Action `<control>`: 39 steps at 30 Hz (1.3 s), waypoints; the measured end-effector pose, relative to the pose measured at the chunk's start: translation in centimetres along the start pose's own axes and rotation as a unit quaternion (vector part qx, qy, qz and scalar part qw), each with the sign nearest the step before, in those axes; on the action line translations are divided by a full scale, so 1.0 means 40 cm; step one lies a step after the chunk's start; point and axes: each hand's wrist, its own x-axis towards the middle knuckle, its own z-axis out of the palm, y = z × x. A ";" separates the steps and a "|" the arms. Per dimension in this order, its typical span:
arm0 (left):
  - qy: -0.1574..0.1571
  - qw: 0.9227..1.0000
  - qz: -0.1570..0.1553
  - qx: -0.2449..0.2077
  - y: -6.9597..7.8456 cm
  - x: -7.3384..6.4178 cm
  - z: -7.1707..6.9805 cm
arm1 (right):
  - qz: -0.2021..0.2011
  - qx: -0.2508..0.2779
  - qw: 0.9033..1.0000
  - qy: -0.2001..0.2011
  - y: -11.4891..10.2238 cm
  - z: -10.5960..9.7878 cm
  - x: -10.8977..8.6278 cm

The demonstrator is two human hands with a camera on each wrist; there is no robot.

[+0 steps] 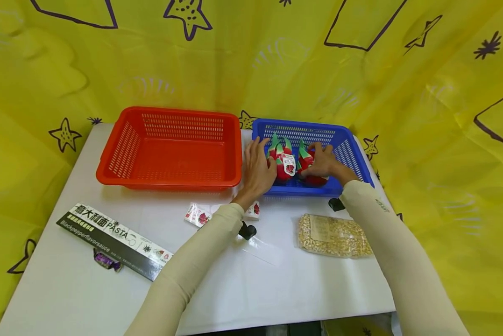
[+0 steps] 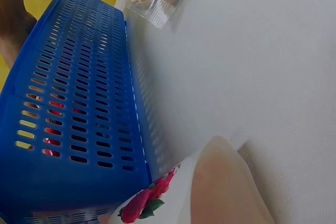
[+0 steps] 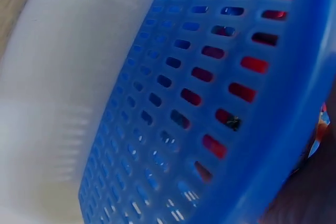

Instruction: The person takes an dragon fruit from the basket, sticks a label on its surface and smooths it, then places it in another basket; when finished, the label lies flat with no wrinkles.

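Two red dragon fruits with green tips lie side by side in the blue basket (image 1: pixel 306 190). My right hand (image 1: pixel 324 162) reaches over the front rim and grips the right dragon fruit (image 1: pixel 305 157), fingers over its far side and thumb at its near side. At the basket's left end, my left hand (image 1: pixel 257 169) has its fingers extended, beside the left dragon fruit (image 1: pixel 282 149), which bears a white label. Whether its thumb touches that fruit cannot be made out. Both wrist views mostly show the basket's slotted wall (image 2: pixel 79 93), with red showing through, and hide the fingers.
A red basket (image 1: pixel 180 163) stands left of the blue one. A black-and-white pasta box (image 1: pixel 116 238) lies front left, touching a purple-wrapped item (image 1: pixel 106 260). Under the left forearm is a white dragon-fruit-printed packet (image 1: pixel 198 213). A bag of corn kernels (image 1: pixel 333 235) lies front right.
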 end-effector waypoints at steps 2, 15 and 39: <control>-0.004 1.000 -0.004 0.002 -0.002 -0.001 0.001 | 0.001 -0.005 1.000 0.000 -0.001 0.000 0.002; -0.005 1.000 0.004 0.017 -0.010 0.002 -0.009 | 0.016 -0.059 0.998 0.020 -0.036 0.006 -0.013; -0.027 0.998 0.014 0.054 0.002 0.006 -0.004 | -0.012 -0.022 0.999 0.026 0.003 0.005 0.007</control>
